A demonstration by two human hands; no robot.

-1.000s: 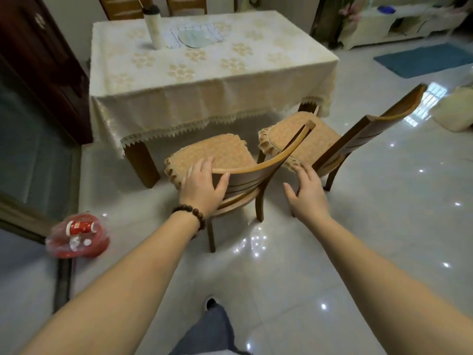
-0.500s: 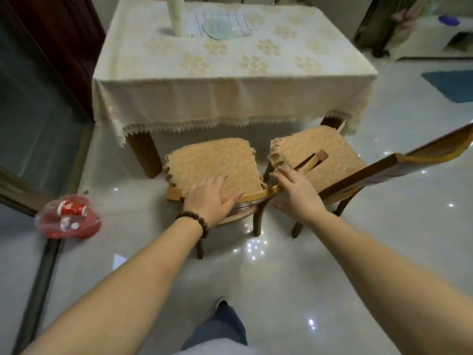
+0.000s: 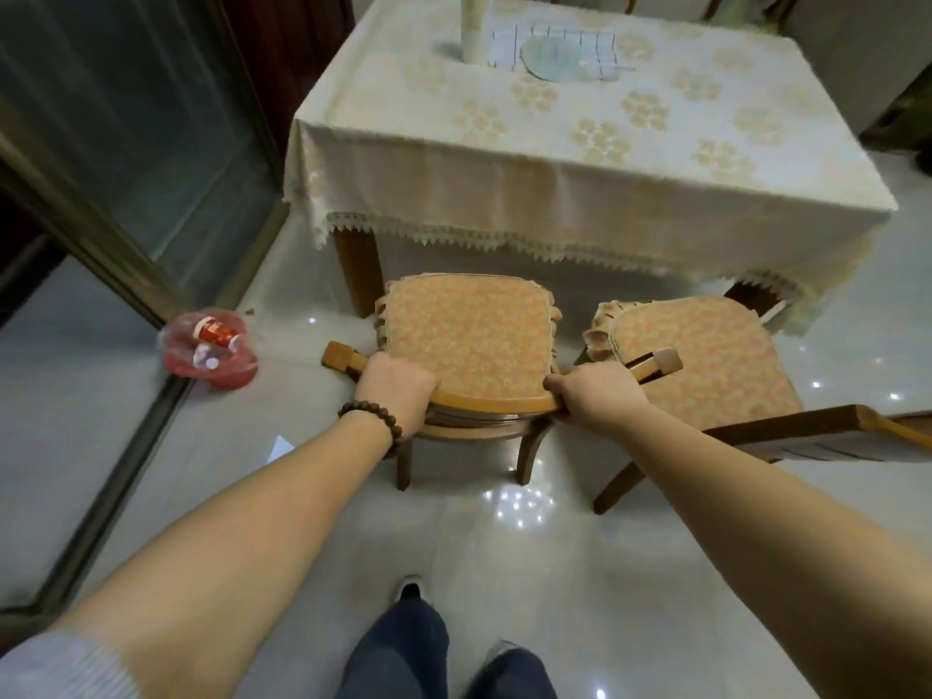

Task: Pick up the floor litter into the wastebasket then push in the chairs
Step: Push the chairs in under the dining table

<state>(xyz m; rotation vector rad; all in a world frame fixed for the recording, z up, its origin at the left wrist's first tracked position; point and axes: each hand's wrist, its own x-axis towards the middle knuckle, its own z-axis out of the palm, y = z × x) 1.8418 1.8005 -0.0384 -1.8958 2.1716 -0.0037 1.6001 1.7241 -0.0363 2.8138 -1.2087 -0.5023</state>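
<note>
A wooden chair with an orange cushion (image 3: 466, 330) stands in front of the table (image 3: 580, 158), its seat just short of the tablecloth's lace edge. Both my hands grip its curved backrest: my left hand (image 3: 396, 393), with a bead bracelet on the wrist, near the left end and my right hand (image 3: 595, 396) near the right end. A second cushioned chair (image 3: 706, 355) stands to the right, angled away from the table, its backrest under my right forearm. A red wastebasket (image 3: 209, 353) holding a red cup and other litter sits on the floor at left. A small white scrap (image 3: 279, 446) lies on the tiles near my left wrist.
A glass sliding door with a metal frame (image 3: 96, 234) runs along the left. On the table stand a white bottle (image 3: 474, 27) and a glass plate on a checked mat (image 3: 555, 55). My legs and shoes (image 3: 411, 590) are on the glossy tiles below.
My right hand moved from the gap between the chairs onto the left chair's backrest. Both hands now grip it, and the chair has turned to face the table squarely.
</note>
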